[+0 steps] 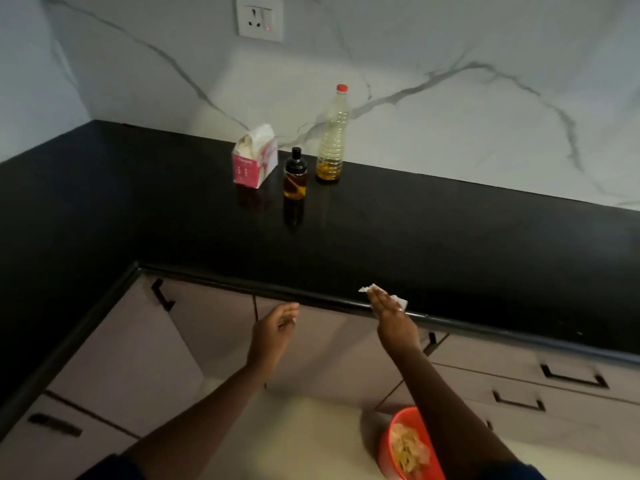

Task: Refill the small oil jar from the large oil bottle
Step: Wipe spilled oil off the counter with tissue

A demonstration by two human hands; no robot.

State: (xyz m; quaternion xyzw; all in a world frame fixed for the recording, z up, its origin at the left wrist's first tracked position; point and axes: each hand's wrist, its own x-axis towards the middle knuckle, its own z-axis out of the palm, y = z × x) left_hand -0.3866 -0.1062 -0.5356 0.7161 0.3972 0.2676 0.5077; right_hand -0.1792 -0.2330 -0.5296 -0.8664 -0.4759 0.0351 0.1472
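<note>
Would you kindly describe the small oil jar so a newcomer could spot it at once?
On the black countertop, below the wall socket, three things stand in a row. The small oil jar is the middle one, between the pink tissue box and the tall red-capped oil bottle. It alone is short, with a black top.

My right hand (388, 311) lies with straight fingers on a crumpled white tissue (399, 301) at the front edge of the glossy black countertop (433, 244). My left hand (275, 329) hangs before the pale cabinet doors (214, 327), fingers loose, holding nothing. Well back, near the marble wall, a small dark glass oil jar with a black cap (295, 180) stands between a pink-and-white tissue box (254, 162) and a tall clear plastic oil bottle with a red cap (332, 140).
</note>
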